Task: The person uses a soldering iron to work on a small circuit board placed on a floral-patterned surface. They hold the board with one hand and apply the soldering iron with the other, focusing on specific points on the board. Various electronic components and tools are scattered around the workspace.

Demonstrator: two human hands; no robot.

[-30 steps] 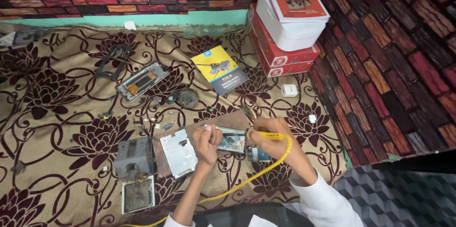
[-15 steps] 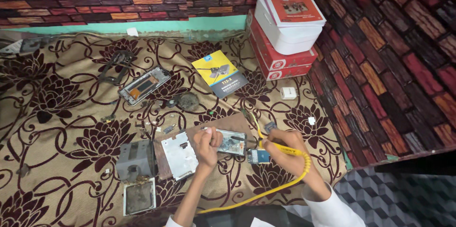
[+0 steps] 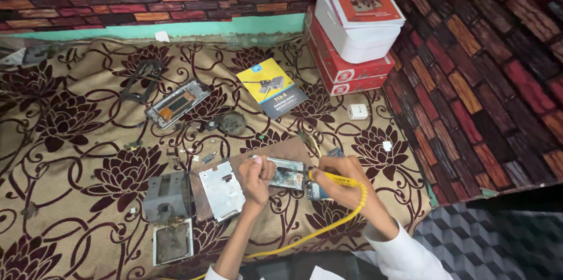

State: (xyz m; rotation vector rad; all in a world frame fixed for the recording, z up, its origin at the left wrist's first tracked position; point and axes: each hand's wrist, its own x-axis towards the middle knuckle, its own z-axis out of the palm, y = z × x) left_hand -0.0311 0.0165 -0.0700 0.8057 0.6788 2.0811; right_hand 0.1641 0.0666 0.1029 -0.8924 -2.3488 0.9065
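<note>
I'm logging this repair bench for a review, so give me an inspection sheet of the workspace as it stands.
Surface: brown floral cloth, with a wooden board under the work.
Job's things: opened phone on the board; yellow-handled soldering iron, tip at the phone.
Clutter: metal plate, phone frame, grey housing, yellow booklet, small white adapter.
Hands: left hand steadies the phone; right hand grips the iron.
Cables: yellow cord trails from the iron toward the person.
Surroundings: brick-pattern walls; stacked red and white boxes.
</note>
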